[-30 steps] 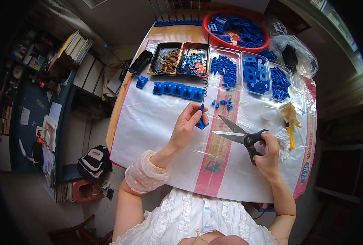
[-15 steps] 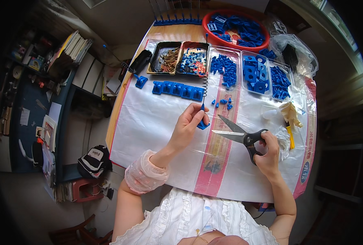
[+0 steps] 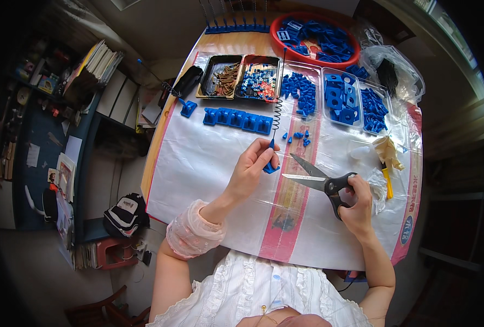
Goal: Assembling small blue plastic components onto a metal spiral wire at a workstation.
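My left hand (image 3: 254, 163) is closed around a blue plastic clip-like piece (image 3: 272, 169), part of it hidden by the fingers. From the piece's pointed blue tip rises a thin black coiled spring wire (image 3: 277, 115), its top end reaching past the parts trays. In my right hand (image 3: 356, 204) is a pair of black-handled scissors (image 3: 314, 179), fingers through the loops. The blades are spread, pointing left toward the blue piece, apart from it. Just beyond the left hand lie several small blue cone-shaped bits (image 3: 298, 136).
A row of blue pieces (image 3: 237, 121) sits left of centre. Behind stand a black tray of screws (image 3: 201, 90), clear boxes of blue parts (image 3: 326, 117) and a red basin (image 3: 274, 41). A yellow-handled tool (image 3: 388, 184) and crumpled white paper (image 3: 377, 191) lie at the right.
The top of the coiled wire has swung slightly to the right. Both hands and the scissors stay nearly where they were.
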The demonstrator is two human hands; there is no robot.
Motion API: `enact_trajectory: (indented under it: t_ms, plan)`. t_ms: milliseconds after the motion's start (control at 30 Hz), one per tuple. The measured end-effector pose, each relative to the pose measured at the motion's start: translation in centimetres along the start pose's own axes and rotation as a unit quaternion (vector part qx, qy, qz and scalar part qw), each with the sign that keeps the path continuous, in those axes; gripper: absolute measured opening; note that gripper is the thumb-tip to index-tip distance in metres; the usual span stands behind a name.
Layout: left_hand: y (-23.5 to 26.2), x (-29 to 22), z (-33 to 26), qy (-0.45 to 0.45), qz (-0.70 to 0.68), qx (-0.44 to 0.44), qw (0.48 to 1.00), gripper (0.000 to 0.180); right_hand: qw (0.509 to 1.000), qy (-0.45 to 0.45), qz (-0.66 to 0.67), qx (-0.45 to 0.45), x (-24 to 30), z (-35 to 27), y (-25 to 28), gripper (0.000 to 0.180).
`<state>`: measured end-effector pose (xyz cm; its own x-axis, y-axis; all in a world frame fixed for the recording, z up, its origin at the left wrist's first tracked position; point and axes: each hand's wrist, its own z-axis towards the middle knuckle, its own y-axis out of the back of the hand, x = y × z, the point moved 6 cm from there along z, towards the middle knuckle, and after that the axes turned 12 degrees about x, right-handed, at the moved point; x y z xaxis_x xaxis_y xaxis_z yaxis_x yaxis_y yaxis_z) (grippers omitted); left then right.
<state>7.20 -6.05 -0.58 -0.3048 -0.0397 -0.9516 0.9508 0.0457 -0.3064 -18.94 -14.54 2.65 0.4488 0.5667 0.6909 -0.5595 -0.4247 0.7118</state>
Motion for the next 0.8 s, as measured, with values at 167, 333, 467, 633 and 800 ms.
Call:
enact_trajectory:
  t_ms: [167, 333, 467, 633, 800]
  plan:
    - [-0.4, -0.1, 0.0, 0.004, 0.002, 0.006, 1.000, 0.020, 1.000, 0.000, -0.008, 0.005, -0.1, 0.0, 0.0, 0.040]
    - [-0.5, -0.3, 0.0, 0.004, 0.017, 0.004, 1.000, 0.020, 1.000, -0.002, -0.002, 0.004, -0.1, 0.0, 0.0, 0.041]
    - [-0.8, -0.9, -0.1, 0.017, 0.051, -0.013, 0.998, 0.021, 1.000, 0.001, -0.004, 0.004, 0.0, 0.0, 0.1, 0.041]
    - [-0.4, -0.3, 0.0, -0.006, 0.014, -0.009, 1.000, 0.023, 1.000, -0.004, 0.001, 0.007, -0.1, 0.0, -0.1, 0.041]
    - [-0.5, -0.6, -0.1, 0.007, 0.044, 0.004, 0.999, 0.021, 1.000, -0.009, 0.002, 0.007, -0.3, -0.1, -0.1, 0.042]
